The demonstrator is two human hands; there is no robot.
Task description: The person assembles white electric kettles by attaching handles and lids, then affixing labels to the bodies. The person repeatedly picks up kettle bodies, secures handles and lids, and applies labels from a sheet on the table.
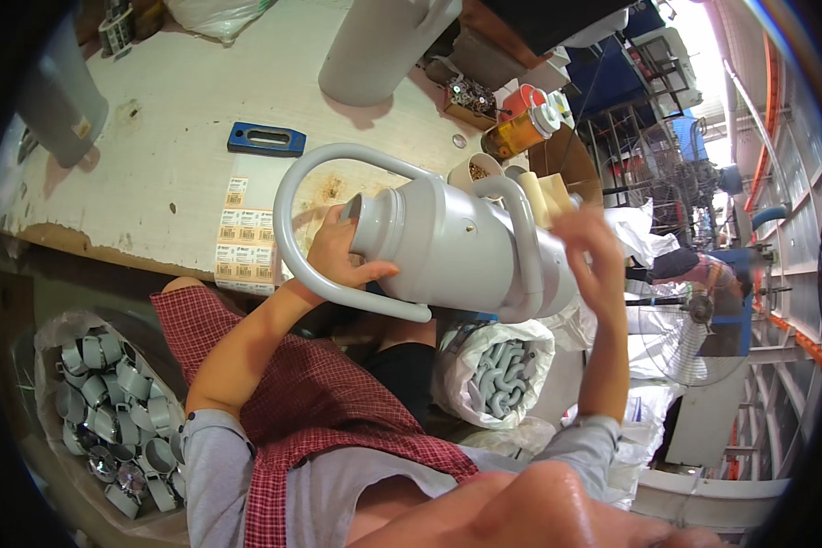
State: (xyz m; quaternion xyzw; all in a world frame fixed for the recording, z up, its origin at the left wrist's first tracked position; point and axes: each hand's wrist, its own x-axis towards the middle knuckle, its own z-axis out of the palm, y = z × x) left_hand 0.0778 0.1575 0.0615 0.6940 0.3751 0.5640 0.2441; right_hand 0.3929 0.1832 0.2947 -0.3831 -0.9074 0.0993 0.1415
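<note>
Your left hand (340, 251) grasps the neck of a gray jug (452, 245), which lies on its side in the center of the frame, mouth toward the left. Your thumb presses along its shoulder, and your forearm passes under the large looped handle (294, 215) that arches around your wrist. A second, thicker grip (523, 247) crosses the jug's body nearer its base. Your right hand (592, 248) is raised beside the base, right of center; its fingers are blurred, so I cannot tell whether they grasp the jug or only hover by it.

Above and left of the jug, a slotted blue block (267, 139) lies on the pale worktable (173, 110), with a sheet of labels (245, 239) at the table's edge below it. Another gray vessel (361, 59) stands at the top center, and a capped bottle of amber liquid (513, 134) sits to its lower right. Below the jug, a white bag (541, 352) holds curved gray pieces (502, 379). At the lower left, gray ring-shaped parts (114, 393) fill another bag (49, 342).
</note>
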